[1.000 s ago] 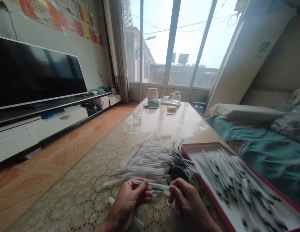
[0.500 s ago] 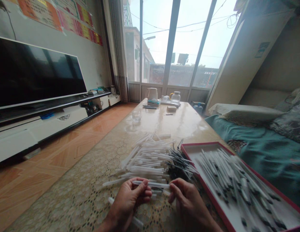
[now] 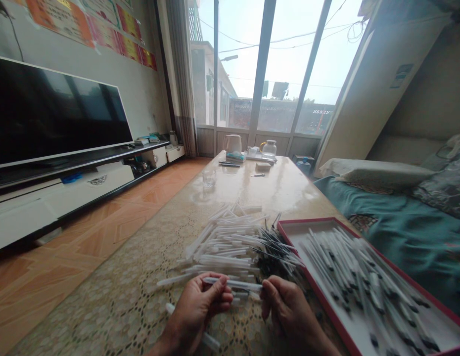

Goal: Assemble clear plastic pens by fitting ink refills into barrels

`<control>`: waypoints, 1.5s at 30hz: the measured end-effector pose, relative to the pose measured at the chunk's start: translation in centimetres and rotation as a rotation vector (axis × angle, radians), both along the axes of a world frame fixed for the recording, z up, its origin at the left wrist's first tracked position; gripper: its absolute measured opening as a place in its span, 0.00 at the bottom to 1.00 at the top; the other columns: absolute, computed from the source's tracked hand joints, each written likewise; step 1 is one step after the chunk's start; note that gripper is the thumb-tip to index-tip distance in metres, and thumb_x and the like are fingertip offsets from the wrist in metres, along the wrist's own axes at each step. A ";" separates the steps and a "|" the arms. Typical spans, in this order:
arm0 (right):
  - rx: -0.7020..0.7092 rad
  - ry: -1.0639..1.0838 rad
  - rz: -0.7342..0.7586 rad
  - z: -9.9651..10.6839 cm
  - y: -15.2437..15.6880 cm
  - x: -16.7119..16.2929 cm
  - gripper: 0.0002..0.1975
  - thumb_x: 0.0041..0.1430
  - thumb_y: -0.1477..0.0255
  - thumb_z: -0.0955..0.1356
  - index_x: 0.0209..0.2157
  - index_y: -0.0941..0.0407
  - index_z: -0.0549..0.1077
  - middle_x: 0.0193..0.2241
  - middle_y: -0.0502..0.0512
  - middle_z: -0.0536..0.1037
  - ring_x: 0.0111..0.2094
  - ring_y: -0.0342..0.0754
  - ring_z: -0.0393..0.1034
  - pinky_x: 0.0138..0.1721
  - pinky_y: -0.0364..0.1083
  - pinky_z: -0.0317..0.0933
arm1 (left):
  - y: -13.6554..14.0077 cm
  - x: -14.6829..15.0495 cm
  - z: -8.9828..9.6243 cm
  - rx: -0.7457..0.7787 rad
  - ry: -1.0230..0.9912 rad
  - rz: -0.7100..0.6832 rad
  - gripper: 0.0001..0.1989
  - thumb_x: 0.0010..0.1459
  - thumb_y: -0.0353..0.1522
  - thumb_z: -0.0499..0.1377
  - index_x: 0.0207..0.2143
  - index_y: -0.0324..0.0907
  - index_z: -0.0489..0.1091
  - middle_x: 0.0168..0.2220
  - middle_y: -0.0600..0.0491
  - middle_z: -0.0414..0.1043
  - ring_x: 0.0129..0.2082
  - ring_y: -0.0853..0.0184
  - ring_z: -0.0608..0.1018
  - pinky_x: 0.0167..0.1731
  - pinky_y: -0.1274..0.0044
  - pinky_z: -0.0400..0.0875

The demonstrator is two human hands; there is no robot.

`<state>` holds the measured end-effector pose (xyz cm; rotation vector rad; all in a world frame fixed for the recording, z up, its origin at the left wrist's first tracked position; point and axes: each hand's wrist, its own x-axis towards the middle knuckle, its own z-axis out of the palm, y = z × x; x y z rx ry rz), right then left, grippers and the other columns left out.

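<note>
red-rimmed box (image 3: 295, 233): black-ended pens (image 3: 358, 277) | left fingers (image 3: 218, 285), right fingers (image 3: 272, 290): pinching one white tube (image 3: 245, 285)

A dark-screened television (image 3: 55, 113) stands on a low cabinet (image 3: 83, 192).

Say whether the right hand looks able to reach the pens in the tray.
Probably yes: the pens lie in an open tray beside the right hand, with only a low rim to clear. That hand holds one end of a tube, though.
</note>
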<state>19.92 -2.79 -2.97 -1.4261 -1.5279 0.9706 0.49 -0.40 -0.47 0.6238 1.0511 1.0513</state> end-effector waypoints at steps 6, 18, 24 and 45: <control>-0.083 0.178 -0.010 0.0 0.0 -0.2 0.25 0.56 0.46 0.63 0.29 0.56 0.68 0.21 0.50 0.76 0.11 0.38 0.60 0.13 0.38 0.48 | -0.2 0.0 0.2 -0.015 0.009 0.017 0.18 0.35 0.36 0.76 0.24 0.37 0.72 0.17 0.56 0.77 0.17 0.73 0.76 0.18 0.85 0.73; -0.075 0.263 -0.005 0.4 -0.1 -0.4 0.21 0.56 0.50 0.66 0.29 0.56 0.67 0.22 0.50 0.75 0.12 0.38 0.61 0.13 0.37 0.51 | -0.1 0.0 0.3 -0.010 -0.003 0.018 0.20 0.32 0.37 0.76 0.24 0.37 0.73 0.17 0.56 0.76 0.16 0.74 0.76 0.17 0.86 0.72; -0.108 0.281 -0.040 0.1 0.1 -0.4 0.22 0.54 0.50 0.67 0.33 0.57 0.70 0.22 0.52 0.78 0.11 0.39 0.61 0.12 0.38 0.51 | 0.0 0.0 0.3 -0.013 -0.014 0.005 0.19 0.33 0.36 0.76 0.24 0.36 0.73 0.17 0.55 0.77 0.17 0.73 0.76 0.17 0.85 0.72; 0.261 -0.229 -0.070 1.0 -0.4 0.5 0.12 0.64 0.65 0.61 0.31 0.55 0.70 0.19 0.47 0.72 0.19 0.44 0.68 0.22 0.40 0.60 | 0.1 -0.5 0.7 0.034 -0.032 0.036 0.10 0.45 0.29 0.71 0.26 0.36 0.73 0.19 0.55 0.76 0.16 0.74 0.76 0.17 0.85 0.73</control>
